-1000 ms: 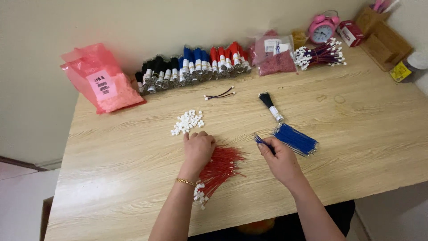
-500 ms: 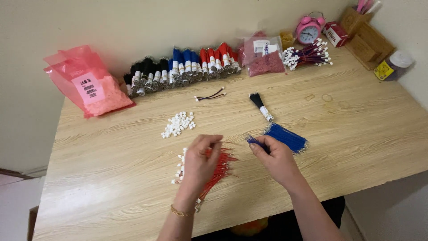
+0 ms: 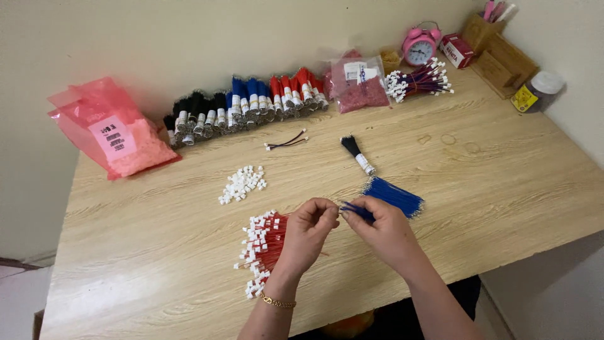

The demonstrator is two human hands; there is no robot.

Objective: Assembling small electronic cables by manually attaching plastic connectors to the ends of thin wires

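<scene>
I have both hands meeting over the middle of the pale wood-grain table (image 3: 503,189): my left hand (image 3: 308,230) is pinched narrow at the fingertips, on what I take to be a red wire or its small plug, though it is too small to tell, and my right hand (image 3: 384,230) is closed on a thin blue wire (image 3: 353,211) whose tip points toward the left fingers. Under the left hand lies the fan of red wires with white plastic connectors on their ends (image 3: 264,249), a good number of them, which I judge to be the part already fitted. Just beside my right hand is the loose bundle of bare blue wires (image 3: 396,195), and farther up a small heap of loose white connector housings (image 3: 242,184), so plenty appears left. A single finished red-and-black lead (image 3: 286,141) lies apart, near a bound black wire bundle (image 3: 357,154). Along the wall sit the row of banded black, blue and red wire bundles (image 3: 245,104), a pink plastic bag (image 3: 110,135) and a pink alarm clock (image 3: 419,45).
</scene>
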